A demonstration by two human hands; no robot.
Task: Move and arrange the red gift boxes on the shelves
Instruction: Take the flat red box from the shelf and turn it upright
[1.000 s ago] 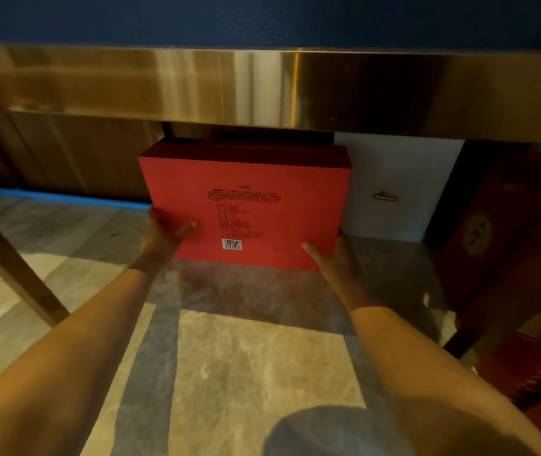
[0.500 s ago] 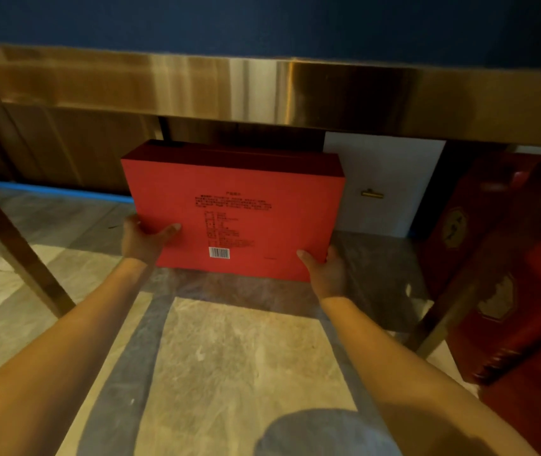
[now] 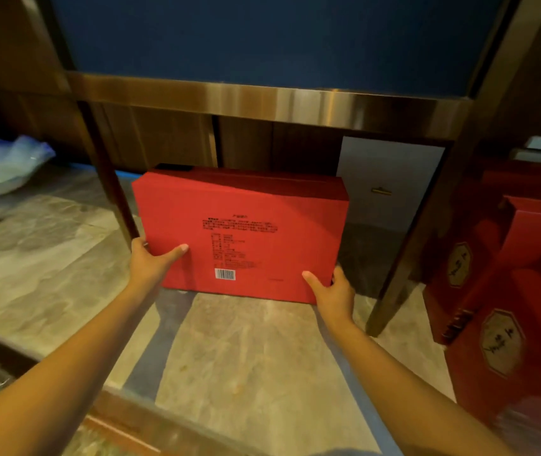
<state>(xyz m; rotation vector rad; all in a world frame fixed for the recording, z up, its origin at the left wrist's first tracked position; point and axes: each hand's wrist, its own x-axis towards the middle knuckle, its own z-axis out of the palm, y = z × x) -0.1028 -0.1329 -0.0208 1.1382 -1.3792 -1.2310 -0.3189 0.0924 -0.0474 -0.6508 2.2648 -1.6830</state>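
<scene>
Beneath the shelf [image 3: 262, 102], both hands have drawn the red box [image 3: 243, 235] nearer.

Both bare forearms extended forward, converging slightly. Left hand [image 3: 150, 261] gripping at lower left, thumb laid flat across the front, fingers wrapped behind. Right hand [image 3: 333, 291] mirrors it lower right, thumb forward.

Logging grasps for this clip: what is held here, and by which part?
Both hands hold the red gift box: left hand at its lower left edge, right hand at its lower right corner.
</scene>
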